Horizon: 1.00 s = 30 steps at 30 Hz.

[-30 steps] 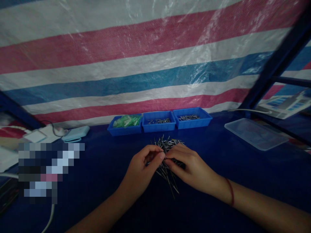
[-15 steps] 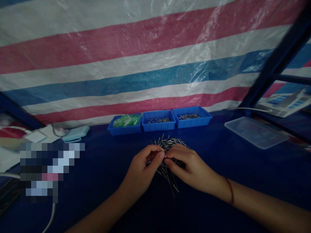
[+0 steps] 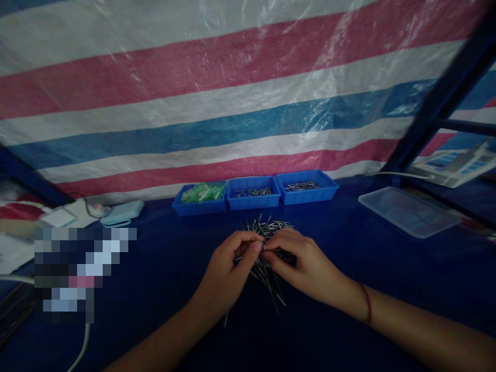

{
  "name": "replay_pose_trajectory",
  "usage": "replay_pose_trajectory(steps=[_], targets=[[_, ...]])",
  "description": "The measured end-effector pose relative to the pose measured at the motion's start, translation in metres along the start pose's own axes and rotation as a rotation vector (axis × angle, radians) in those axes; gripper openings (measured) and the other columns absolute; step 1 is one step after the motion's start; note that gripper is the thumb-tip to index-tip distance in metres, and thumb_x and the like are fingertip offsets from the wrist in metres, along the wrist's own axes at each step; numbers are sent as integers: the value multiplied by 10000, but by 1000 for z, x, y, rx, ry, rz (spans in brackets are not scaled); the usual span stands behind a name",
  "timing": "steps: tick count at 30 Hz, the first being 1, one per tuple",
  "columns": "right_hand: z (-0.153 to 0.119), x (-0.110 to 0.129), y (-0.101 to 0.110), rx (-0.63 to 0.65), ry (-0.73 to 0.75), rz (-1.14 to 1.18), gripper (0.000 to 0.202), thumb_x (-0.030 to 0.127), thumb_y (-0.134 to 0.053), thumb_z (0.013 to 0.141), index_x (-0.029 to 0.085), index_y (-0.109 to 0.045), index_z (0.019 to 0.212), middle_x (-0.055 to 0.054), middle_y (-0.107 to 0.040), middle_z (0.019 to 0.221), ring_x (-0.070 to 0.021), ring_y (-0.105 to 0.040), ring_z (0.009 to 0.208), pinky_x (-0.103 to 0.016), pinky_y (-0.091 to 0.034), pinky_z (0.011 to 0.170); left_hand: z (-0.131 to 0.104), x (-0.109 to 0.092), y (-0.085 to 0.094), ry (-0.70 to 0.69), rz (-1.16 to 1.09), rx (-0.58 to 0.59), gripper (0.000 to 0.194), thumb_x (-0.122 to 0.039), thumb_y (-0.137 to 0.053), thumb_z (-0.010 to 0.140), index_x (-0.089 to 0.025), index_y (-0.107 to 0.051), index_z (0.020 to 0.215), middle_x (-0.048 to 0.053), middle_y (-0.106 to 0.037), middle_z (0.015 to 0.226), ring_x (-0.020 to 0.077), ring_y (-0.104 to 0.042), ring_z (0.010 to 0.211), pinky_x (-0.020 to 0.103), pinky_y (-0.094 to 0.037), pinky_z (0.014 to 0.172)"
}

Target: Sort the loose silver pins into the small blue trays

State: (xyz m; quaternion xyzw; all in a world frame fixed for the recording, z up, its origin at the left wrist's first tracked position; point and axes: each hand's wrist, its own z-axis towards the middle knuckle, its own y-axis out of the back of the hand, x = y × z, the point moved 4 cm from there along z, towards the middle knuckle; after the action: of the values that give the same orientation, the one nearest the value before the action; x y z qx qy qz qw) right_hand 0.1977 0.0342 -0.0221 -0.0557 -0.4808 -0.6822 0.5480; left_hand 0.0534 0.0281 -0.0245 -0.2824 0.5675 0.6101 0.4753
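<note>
My left hand and my right hand meet fingertip to fingertip over a heap of thin metal rods, which look like blind rivets. Both are closed in a pinch on a small shiny metal piece. Fingers cover most of this piece, so its exact shape cannot be made out. A thin metal rod pokes out below my left hand; whether it is held or lies on the table is hidden. A dark red band circles my right wrist.
Behind the heap stand three blue bins: one with green plastic bags, a middle bin and a right bin, both with metal rods. A clear plastic lid lies right. A light blue case and a white cable are left.
The thin rod below my left hand now shows; it was not visible before. The fingertips have shifted slightly around the small metal piece. Both hands stay in almost the same place.
</note>
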Motion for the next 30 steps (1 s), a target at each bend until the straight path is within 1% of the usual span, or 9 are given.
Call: replay_pose_trajectory(steps=[11, 15, 17, 19, 24, 26, 27, 29, 30], targets=[[1, -5, 0, -51, -45, 0, 87, 172, -553, 812, 186, -607, 746, 10, -618, 696, -135, -559, 691, -309, -403, 687, 0, 0, 3, 20, -19, -15, 176, -286, -483, 861, -176, -601, 933, 18, -637, 841, 155, -596, 767, 275, -452, 705], [0, -4, 7, -134, -58, -12, 86, 186, -552, 820, 183, -602, 750, -1, -620, 712, -143, -554, 700, -310, -391, 670, 1, 1, 2, 78, 4, -15, 200, -320, -481, 865, -180, -599, 944, 13, -627, 829, 153, -575, 737, 269, -433, 678], [-1, -1, 11, -191, -35, -26, 70, 179, -551, 823, 181, -600, 774, -9, -624, 737, -147, -554, 718, -314, -386, 677, 2, 2, 1, 100, 8, -2, 206, -331, -483, 861, -179, -599, 936, 15, -622, 827, 155, -564, 732, 270, -426, 669], [-2, 3, 14, -214, 11, -42, 54, 174, -552, 825, 179, -592, 788, -11, -622, 748, -146, -550, 726, -316, -380, 684, 2, 1, -1, 105, -5, 27, 213, -335, -473, 864, -176, -597, 932, 18, -616, 831, 159, -558, 742, 273, -422, 671], [-2, 11, 17, -157, 96, -108, 127, 180, -519, 843, 173, -548, 720, -5, -578, 682, -140, -523, 691, -318, -364, 672, 0, 0, -4, 95, -6, 115, 267, -382, -425, 889, -174, -588, 855, 5, -572, 753, 153, -532, 715, 274, -410, 653], [2, 11, 24, -159, 137, -139, 149, 175, -506, 850, 173, -537, 705, -3, -569, 662, -132, -516, 664, -309, -369, 660, -1, 1, -2, 99, -16, 111, 266, -397, -421, 890, -181, -572, 928, 5, -571, 770, 150, -532, 709, 273, -416, 645], [5, 9, 30, -184, 158, -166, 145, 174, -506, 851, 174, -537, 710, -4, -571, 664, -130, -518, 661, -304, -374, 658, -1, 1, -1, 99, -25, 103, 273, -401, -422, 889, -187, -554, 994, 10, -577, 800, 149, -536, 712, 274, -422, 644], [11, -1, 48, -305, 168, -250, 125, 184, -508, 854, 176, -541, 733, -14, -585, 691, -134, -531, 677, -296, -390, 666, -1, 1, 2, 87, -36, 86, 310, -406, -421, 890, -201, -502, 1109, 22, -586, 865, 148, -546, 720, 277, -434, 642], [14, -10, 59, -390, 140, -312, 122, 197, -504, 860, 177, -546, 746, -21, -590, 705, -139, -538, 686, -296, -398, 674, -1, 1, 3, 77, -26, 86, 319, -405, -422, 892, -207, -489, 1133, 27, -589, 891, 148, -551, 729, 278, -438, 643]])
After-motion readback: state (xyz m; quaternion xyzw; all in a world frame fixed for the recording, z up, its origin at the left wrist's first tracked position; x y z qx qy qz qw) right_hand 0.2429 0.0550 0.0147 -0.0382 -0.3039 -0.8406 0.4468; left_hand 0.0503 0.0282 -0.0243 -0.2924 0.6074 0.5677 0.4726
